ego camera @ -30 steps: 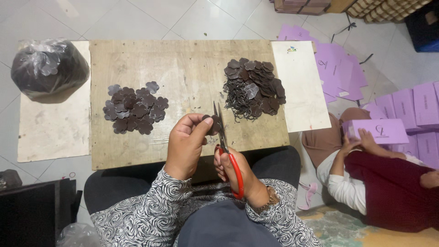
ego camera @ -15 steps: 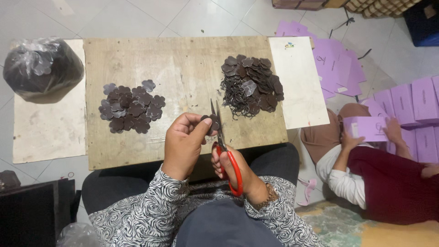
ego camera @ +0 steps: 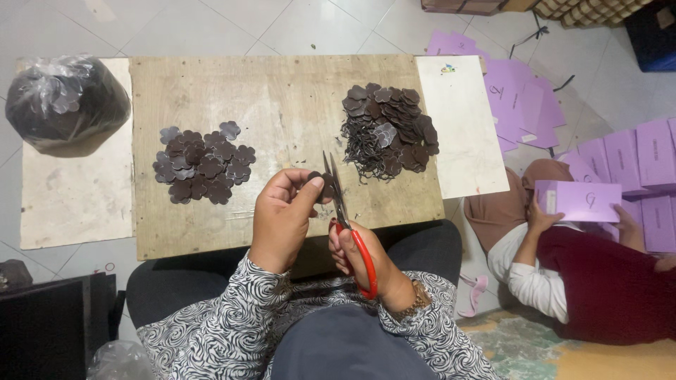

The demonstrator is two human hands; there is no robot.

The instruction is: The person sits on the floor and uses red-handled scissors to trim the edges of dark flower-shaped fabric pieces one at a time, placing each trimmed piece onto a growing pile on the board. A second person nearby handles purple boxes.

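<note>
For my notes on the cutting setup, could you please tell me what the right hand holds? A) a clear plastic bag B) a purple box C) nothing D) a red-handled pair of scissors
D: the right hand grips red-handled scissors, their blades at the dark piece pinched by the left hand.

Place: a small home-style craft workshop, worked at floor level.
Floor: pale tiles [ego camera: 296,24], with people sitting directly on them.
Work surface: a low wooden board [ego camera: 282,105] across the lap.
Materials: piles of dark brown flower-shaped cutouts [ego camera: 204,163] and uncut pieces [ego camera: 389,127]; a plastic bag [ego camera: 67,102] filled with more.
Packing: purple boxes [ego camera: 577,199] and flat purple box blanks [ego camera: 517,98], handled by a co-worker [ego camera: 598,281] nearby.
</note>
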